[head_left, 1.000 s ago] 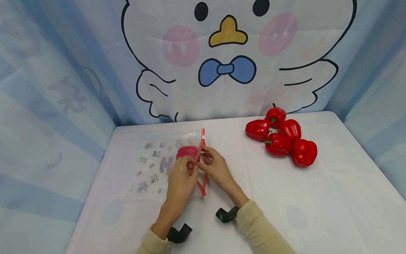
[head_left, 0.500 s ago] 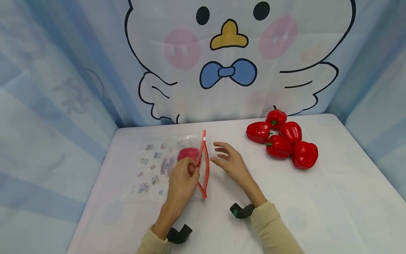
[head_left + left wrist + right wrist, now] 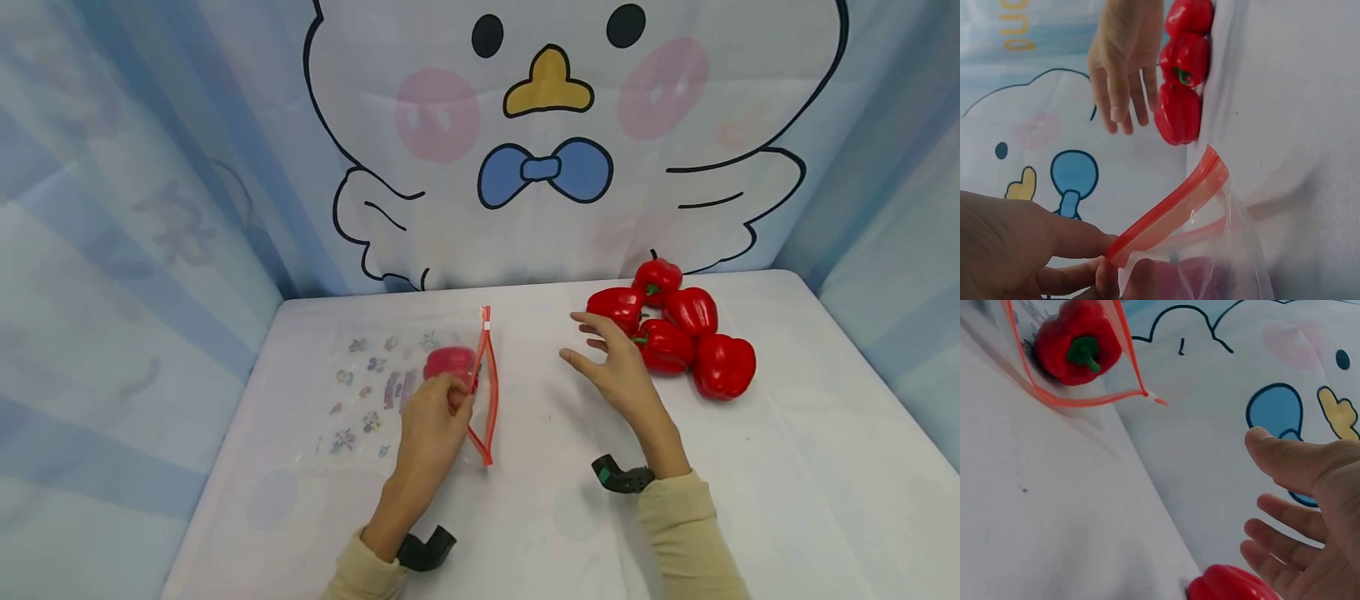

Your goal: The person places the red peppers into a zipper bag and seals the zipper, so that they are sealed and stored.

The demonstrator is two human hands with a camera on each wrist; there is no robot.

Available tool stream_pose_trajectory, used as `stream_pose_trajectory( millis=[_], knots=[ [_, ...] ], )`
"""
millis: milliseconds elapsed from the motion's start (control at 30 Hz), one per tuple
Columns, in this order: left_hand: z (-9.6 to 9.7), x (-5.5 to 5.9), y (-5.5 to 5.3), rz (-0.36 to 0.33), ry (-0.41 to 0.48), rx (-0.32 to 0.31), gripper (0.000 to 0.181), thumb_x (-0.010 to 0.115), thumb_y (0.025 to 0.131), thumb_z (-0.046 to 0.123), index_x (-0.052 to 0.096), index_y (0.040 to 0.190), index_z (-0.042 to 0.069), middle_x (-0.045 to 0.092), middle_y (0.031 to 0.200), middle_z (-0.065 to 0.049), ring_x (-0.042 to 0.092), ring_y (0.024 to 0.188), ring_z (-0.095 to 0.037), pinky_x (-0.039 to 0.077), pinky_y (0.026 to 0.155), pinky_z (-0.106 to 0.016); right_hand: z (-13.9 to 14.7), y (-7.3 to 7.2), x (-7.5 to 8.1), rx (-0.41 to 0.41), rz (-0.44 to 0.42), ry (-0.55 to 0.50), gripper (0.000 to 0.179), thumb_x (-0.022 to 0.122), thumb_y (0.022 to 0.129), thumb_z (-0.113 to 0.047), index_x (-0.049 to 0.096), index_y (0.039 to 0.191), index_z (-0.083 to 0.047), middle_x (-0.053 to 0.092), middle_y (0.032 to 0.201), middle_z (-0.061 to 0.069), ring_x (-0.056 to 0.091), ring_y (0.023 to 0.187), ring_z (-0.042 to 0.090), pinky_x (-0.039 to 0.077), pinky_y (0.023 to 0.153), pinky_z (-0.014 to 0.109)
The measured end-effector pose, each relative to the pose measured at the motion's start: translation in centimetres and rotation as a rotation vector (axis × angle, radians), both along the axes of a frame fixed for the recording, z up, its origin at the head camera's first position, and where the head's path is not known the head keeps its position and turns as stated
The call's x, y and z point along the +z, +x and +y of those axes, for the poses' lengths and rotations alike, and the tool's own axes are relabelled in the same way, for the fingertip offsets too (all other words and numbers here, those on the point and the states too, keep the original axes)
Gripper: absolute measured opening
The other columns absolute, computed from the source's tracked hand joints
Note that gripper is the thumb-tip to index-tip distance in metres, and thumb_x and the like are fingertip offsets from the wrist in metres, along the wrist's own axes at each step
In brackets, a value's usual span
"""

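My left hand (image 3: 433,429) pinches the red zip edge (image 3: 1166,206) of a clear plastic bag (image 3: 360,467) with a printed flower pattern. The bag lies on the table with its mouth parted toward the right. Inside it is one red bell pepper (image 3: 1079,340), its green stem facing the opening. Over the table, my right hand (image 3: 622,375) holds nothing, its fingers spread and loosely bent. Nearest to it is a group of several red bell peppers (image 3: 723,367) at the back right, partly covered by the hand in the head view.
A white cloth covers the table (image 3: 810,467). Behind it hangs a curtain (image 3: 540,242) printed with a cartoon face and a blue bow tie. A black wrist camera (image 3: 427,550) sits at the left wrist, another (image 3: 622,477) at the right.
My right hand has let go of the bag's zip edge and moved right, close to the pepper group. The left hand keeps its pinch, and the bag's mouth stands wider.
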State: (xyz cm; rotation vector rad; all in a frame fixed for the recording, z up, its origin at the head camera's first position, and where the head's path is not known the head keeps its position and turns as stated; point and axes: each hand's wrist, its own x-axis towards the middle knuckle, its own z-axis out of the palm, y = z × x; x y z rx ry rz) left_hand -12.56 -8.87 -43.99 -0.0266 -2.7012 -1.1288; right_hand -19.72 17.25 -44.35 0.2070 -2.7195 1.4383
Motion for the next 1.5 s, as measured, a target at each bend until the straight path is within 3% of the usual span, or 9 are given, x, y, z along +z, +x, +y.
stream_pose_trajectory(
  millis=[233,400,733,1000,1300,1400,1500],
  knots=[
    [0.2,0.0,0.5,-0.038,-0.066,0.019,0.014,0.078,0.093,0.012,0.069,0.101,0.005,0.063,0.083,-0.005,0.053,0.069,-0.013,0.044,0.055,-0.018,3.0,0.6,0.8,-0.087,0.057,0.132,0.071,0.082,0.091,-0.021,0.048,0.152,-0.011,0.05,0.156,0.019,0.048,0.142,0.043,0.048,0.11,0.064],
    [0.3,0.1,0.5,-0.04,-0.061,0.019,0.013,0.078,0.094,0.012,0.069,0.101,0.007,0.066,0.086,-0.005,0.056,0.072,-0.013,0.046,0.056,-0.018,5.1,0.9,1.3,-0.143,0.092,0.143,0.072,0.082,0.091,-0.017,0.047,0.153,-0.009,0.05,0.155,0.021,0.049,0.141,0.045,0.048,0.108,0.064],
    [0.0,-0.2,0.3,-0.051,-0.038,0.008,0.015,0.079,0.093,0.014,0.069,0.102,0.007,0.07,0.088,-0.005,0.059,0.074,-0.013,0.047,0.058,-0.018,8.9,1.7,2.4,-0.285,-0.03,0.097,0.076,0.075,0.097,-0.029,0.036,0.162,-0.017,0.038,0.165,0.019,0.036,0.151,0.046,0.045,0.107,0.07],
    [-0.1,-0.4,0.1,-0.086,-0.001,-0.005,0.015,0.077,0.095,0.016,0.07,0.105,0.008,0.072,0.088,-0.004,0.059,0.071,-0.012,0.049,0.057,-0.018,11.9,2.3,1.6,-0.407,-0.086,0.014,0.074,0.067,0.1,-0.042,0.032,0.164,-0.027,0.031,0.171,0.011,0.038,0.153,0.043,0.045,0.11,0.063],
    [0.1,-0.2,0.2,-0.097,-0.093,0.022,0.015,0.078,0.095,0.019,0.07,0.103,0.01,0.068,0.082,-0.002,0.052,0.063,-0.01,0.043,0.054,-0.019,14.8,3.1,0.5,-0.523,-0.1,-0.045,0.068,0.066,0.101,-0.041,0.035,0.162,-0.037,0.034,0.17,0.004,0.037,0.155,0.034,0.041,0.12,0.047],
    [0.1,-0.2,0.2,-0.09,-0.102,0.02,0.015,0.078,0.094,0.019,0.07,0.103,0.01,0.068,0.08,-0.002,0.051,0.061,-0.009,0.042,0.053,-0.019,15.9,3.4,-0.1,-0.525,-0.115,-0.065,0.07,0.065,0.101,-0.042,0.032,0.163,-0.036,0.032,0.171,0.002,0.033,0.157,0.031,0.035,0.125,0.044],
    [0.1,-0.3,0.2,-0.087,-0.089,0.015,0.015,0.078,0.095,0.019,0.07,0.103,0.01,0.069,0.081,-0.002,0.051,0.06,-0.009,0.042,0.053,-0.019,16.9,3.6,-0.8,-0.482,-0.181,-0.101,0.077,0.063,0.101,-0.048,0.023,0.166,-0.036,0.024,0.175,0.004,0.025,0.16,0.034,0.03,0.127,0.051]
  ],
)
